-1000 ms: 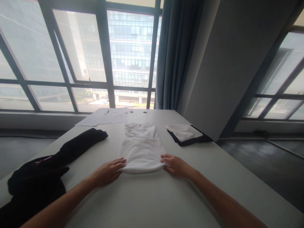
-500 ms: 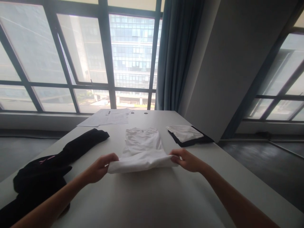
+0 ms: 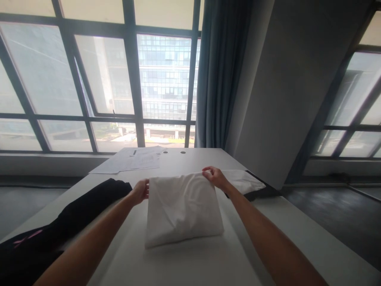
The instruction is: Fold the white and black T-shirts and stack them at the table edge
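Gripping the shirt [image 3: 183, 210] near its upper corners, left hand [image 3: 140, 192] and right hand [image 3: 216, 178] hold it over the table [image 3: 193, 270]; it looks folded, though not yet laid flat; rightward, a white piece [image 3: 245, 181] lies neatly on black fabric [image 3: 268, 193]; leftward, a black garment [image 3: 86, 202] lies loose, seemingly unfolded.
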Action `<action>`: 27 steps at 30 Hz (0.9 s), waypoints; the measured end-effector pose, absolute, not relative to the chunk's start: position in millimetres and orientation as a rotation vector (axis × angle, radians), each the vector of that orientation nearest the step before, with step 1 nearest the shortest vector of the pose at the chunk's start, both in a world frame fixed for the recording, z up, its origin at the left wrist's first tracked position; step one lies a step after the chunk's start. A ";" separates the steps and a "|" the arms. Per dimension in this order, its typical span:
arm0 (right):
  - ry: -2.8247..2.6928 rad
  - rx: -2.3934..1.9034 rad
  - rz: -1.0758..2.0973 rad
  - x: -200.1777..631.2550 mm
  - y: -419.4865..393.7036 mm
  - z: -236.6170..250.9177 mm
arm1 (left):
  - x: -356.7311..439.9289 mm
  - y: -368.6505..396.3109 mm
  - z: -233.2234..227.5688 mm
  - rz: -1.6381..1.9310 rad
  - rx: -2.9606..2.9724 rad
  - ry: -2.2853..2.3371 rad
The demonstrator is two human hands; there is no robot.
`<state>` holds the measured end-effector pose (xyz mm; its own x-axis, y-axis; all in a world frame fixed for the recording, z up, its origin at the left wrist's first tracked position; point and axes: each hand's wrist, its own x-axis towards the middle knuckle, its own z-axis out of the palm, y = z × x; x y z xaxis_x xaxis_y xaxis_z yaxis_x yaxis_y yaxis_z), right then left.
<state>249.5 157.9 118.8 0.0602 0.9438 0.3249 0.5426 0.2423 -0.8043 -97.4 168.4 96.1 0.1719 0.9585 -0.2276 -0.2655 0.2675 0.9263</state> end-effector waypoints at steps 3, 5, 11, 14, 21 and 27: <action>-1.599 -1.673 0.516 247.8 181.3 80.3 | -91.6 178.6 67.8 0.914 1.058 1.220; -1.657 -1.768 0.587 248.6 185.3 59.8 | -89.2 178.5 57.1 0.839 1.366 1.387; -1.743 -1.669 0.633 257.1 184.7 49.4 | -84.5 182.1 61.6 0.783 1.967 1.679; -1.732 -1.584 0.478 255.0 191.3 53.0 | -87.2 187.8 60.1 0.805 1.967 1.798; -1.889 -1.932 0.043 205.9 166.6 61.3 | -78.4 169.2 63.5 0.479 2.123 2.095; -2.274 -1.730 0.196 142.4 114.3 54.2 | -8.0 114.8 57.5 0.492 2.601 1.643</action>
<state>142.4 114.3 54.2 -0.2461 0.9596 0.1364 0.9220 0.2752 -0.2723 -8.0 114.8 57.5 0.3939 0.8845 0.2500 0.8764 -0.4434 0.1881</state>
